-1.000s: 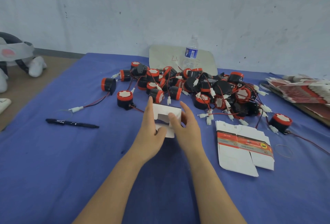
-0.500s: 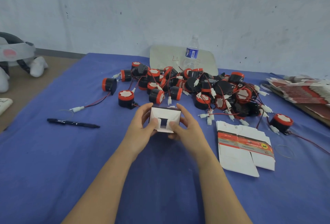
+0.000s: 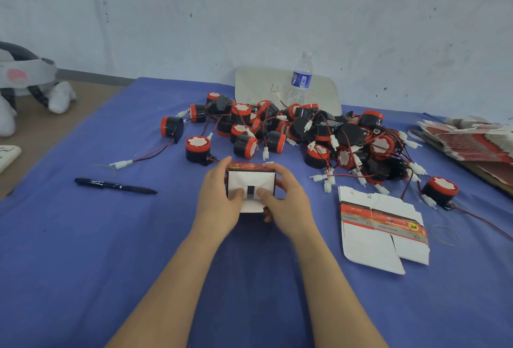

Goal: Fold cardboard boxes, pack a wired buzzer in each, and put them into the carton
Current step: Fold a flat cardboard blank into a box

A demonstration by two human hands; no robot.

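Box [image 3: 251, 186], half folded, is up off the tabletop [image 3: 83, 250] at centre. I've got L hand [image 3: 219, 203] and R hand [image 3: 286, 203] gripping its sides, thumbs on white flaps. Buzzer pile [image 3: 305, 131] just behind; flat blank [image 3: 383, 234] to the right.

Soft, even, fairly dim light falls from above, leaving only a faint shadow on the cloth [image 3: 83, 264] under the hands and no hard glare, though the black buzzers [image 3: 319, 131] show small glints. The wide lens bends the scene at the edges, so the cloth's sides splay outward and the wall [image 3: 249, 9] line curves. Detail is soft overall: print on the flat box [image 3: 380, 225] is unreadable, the stack [image 3: 469, 139] at the far right smears, and the bottle [image 3: 301, 75] looks slightly hazy.
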